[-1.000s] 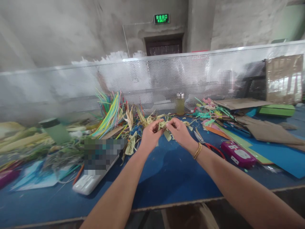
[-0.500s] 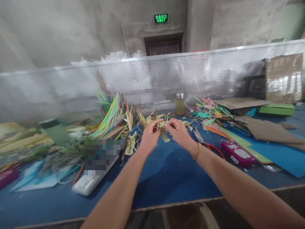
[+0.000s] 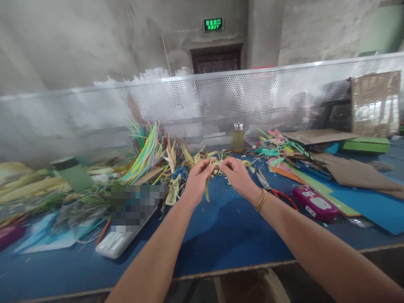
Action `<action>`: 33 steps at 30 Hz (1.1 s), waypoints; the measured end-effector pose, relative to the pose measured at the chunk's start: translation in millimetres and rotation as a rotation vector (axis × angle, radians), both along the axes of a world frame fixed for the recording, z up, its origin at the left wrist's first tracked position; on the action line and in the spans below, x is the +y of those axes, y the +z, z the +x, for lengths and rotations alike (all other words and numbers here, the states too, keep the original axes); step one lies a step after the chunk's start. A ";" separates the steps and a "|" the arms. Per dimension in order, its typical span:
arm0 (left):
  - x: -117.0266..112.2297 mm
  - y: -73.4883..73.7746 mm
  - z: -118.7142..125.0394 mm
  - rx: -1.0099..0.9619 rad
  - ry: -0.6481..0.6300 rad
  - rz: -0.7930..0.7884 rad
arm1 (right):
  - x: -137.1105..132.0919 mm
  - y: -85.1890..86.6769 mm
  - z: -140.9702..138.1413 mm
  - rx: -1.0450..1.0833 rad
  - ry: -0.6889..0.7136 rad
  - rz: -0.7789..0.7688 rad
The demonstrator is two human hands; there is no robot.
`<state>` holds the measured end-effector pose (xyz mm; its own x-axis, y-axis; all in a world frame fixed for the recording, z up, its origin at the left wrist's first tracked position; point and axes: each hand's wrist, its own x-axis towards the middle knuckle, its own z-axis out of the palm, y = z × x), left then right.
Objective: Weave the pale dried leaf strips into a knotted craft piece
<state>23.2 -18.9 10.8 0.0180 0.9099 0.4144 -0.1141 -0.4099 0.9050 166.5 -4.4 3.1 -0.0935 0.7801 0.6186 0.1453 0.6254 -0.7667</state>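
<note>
My left hand [image 3: 197, 181] and my right hand [image 3: 237, 174] meet above the blue table [image 3: 221, 235], fingertips pinched together on a pale yellow-green dried leaf strip [image 3: 207, 188] whose loose end hangs down below my left hand. A gold bracelet [image 3: 261, 199] sits on my right wrist. Just behind my hands lies a heap of similar pale leaf scraps [image 3: 202, 158].
Red-handled scissors [image 3: 274, 190] and a pink device [image 3: 315, 203] lie right of my right wrist. A white keyboard-like object [image 3: 121, 240] and a green-lidded jar [image 3: 73, 172] are at left, a bundle of coloured strips [image 3: 148, 147] behind, a small bottle [image 3: 238, 136] by the perforated metal screen [image 3: 252, 101].
My hands have stayed in place, working the strip between the fingertips. The hanging end has shifted from under my right hand to under my left hand.
</note>
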 end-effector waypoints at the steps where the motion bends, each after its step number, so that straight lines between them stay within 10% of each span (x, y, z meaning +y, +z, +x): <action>1: -0.1 0.1 -0.1 -0.005 0.009 0.001 | 0.2 -0.5 -0.2 -0.001 -0.001 0.006; 17: 3.1 4.1 -2.3 -0.373 -0.020 -0.195 | -1.4 2.2 2.4 0.217 0.427 -0.249; 33: 11.3 0.0 -6.3 -0.480 0.068 -0.191 | -9.5 -8.1 -8.1 -0.272 0.143 0.273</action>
<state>16.9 -7.6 10.8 -0.1955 0.9625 0.1880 -0.5136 -0.2638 0.8165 158.4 -14.0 -5.1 -0.3783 0.5576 0.7389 0.2166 0.8294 -0.5150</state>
